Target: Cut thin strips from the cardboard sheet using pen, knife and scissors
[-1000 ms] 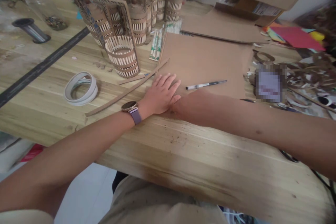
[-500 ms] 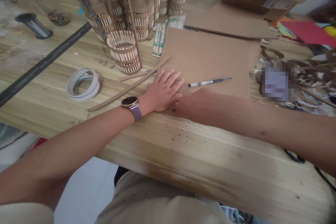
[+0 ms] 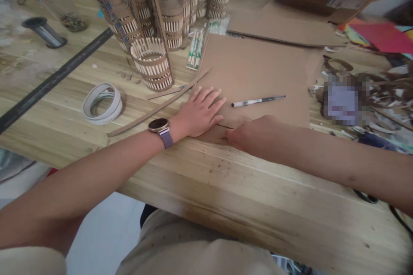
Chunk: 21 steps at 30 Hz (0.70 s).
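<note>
My left hand (image 3: pixel 204 112) lies flat with spread fingers on the near left corner of a brown cardboard sheet (image 3: pixel 254 64). A watch (image 3: pixel 158 125) is on that wrist. Close to the sheet's front edge, my right hand (image 3: pixel 250 134) is closed with fingers curled down; a small dark bit shows at its fingertips, and what it grips is hidden. Between the hands runs a thin dark line in the cardboard. Beyond my right hand a pen (image 3: pixel 258 101) lies on the sheet. A narrow cardboard strip (image 3: pixel 155 111) rests beside my left hand.
A small basket of sticks and cardboard bands (image 3: pixel 152 66) stands behind the strip, with several lantern-like pieces behind it. At left are tape rolls (image 3: pixel 102 104), a spool (image 3: pixel 45 32) and a glass jar (image 3: pixel 69 15). Coloured paper (image 3: pixel 380 36) and curled strips lie right.
My right hand has slid right along the sheet's front edge, away from my left hand. More of the dark line shows between them. The left hand has stayed in place.
</note>
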### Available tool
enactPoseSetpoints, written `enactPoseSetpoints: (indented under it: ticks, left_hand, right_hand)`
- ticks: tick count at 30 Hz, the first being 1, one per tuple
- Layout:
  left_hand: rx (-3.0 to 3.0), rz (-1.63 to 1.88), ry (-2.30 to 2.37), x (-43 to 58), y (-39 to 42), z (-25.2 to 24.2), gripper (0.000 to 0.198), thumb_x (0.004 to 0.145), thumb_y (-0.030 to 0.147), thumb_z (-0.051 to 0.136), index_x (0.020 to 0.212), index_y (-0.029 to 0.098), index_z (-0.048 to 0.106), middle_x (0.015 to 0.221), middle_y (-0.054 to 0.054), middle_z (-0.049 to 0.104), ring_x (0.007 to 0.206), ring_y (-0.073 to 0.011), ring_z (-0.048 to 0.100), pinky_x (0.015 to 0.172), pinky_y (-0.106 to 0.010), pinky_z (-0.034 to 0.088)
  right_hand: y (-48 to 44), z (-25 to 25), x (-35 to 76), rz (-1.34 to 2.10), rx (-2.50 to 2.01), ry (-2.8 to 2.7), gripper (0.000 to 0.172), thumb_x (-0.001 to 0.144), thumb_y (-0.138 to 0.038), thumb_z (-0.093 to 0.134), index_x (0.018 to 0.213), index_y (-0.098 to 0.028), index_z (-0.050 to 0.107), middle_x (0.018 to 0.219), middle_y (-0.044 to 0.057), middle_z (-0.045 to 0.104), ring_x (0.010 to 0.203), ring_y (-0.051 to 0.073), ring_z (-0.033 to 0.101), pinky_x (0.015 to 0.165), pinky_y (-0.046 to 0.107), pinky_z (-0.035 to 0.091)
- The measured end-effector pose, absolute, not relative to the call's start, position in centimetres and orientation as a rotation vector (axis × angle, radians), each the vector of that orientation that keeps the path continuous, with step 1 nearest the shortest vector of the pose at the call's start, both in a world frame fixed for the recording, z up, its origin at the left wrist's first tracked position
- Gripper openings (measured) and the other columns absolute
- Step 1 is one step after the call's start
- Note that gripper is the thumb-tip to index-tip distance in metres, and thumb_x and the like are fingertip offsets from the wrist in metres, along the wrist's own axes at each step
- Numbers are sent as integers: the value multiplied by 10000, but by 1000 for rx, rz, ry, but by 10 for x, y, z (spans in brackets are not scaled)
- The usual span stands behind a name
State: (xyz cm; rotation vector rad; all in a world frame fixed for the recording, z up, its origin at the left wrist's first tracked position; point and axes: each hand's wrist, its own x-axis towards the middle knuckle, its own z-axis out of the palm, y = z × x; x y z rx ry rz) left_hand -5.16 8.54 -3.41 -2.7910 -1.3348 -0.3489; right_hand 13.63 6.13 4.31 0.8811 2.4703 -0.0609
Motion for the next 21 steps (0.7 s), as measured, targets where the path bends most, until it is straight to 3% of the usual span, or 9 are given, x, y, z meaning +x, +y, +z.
enactPoseSetpoints:
  ticks: [11, 14, 17, 21]
  left_hand:
    - [-2793, -378, -1327, -50, 86, -37, 552, 1044, 419, 379, 1498, 113, 437, 1586, -195, 369, 1477, -355, 310, 1217, -575, 185]
    - [-2785, -370, -1334, -50, 85, -36, 546, 1046, 414, 374, 1498, 115, 441, 1586, -194, 369, 1473, -361, 315, 1214, -576, 188]
    - [-2778, -391, -1335, -49, 84, -36, 544, 1047, 407, 366, 1497, 111, 440, 1581, -198, 375, 1472, -356, 319, 1214, -578, 182]
    - [-2764, -409, -1329, -48, 83, -37, 550, 1047, 411, 360, 1496, 104, 439, 1573, -200, 388, 1465, -353, 328, 1213, -577, 190]
  right_hand:
    - [54, 49, 154, 34, 846, 2323, 303, 834, -5, 547, 1027, -204, 672, 639, 54, 700, 590, 225, 670, 491, 291, 280]
    - [55, 57, 158, -9, 879, 2380, 198, 954, -136, 493, 995, -200, 675, 683, 76, 713, 630, 220, 672, 500, 290, 235]
    - [56, 66, 160, -91, 980, 2356, 285, 1031, -304, 400, 986, -215, 666, 759, 66, 732, 642, 188, 658, 505, 281, 229]
    - [57, 63, 154, -87, 1008, 2412, 312, 1027, -309, 384, 988, -204, 675, 742, 58, 725, 627, 183, 645, 490, 282, 228]
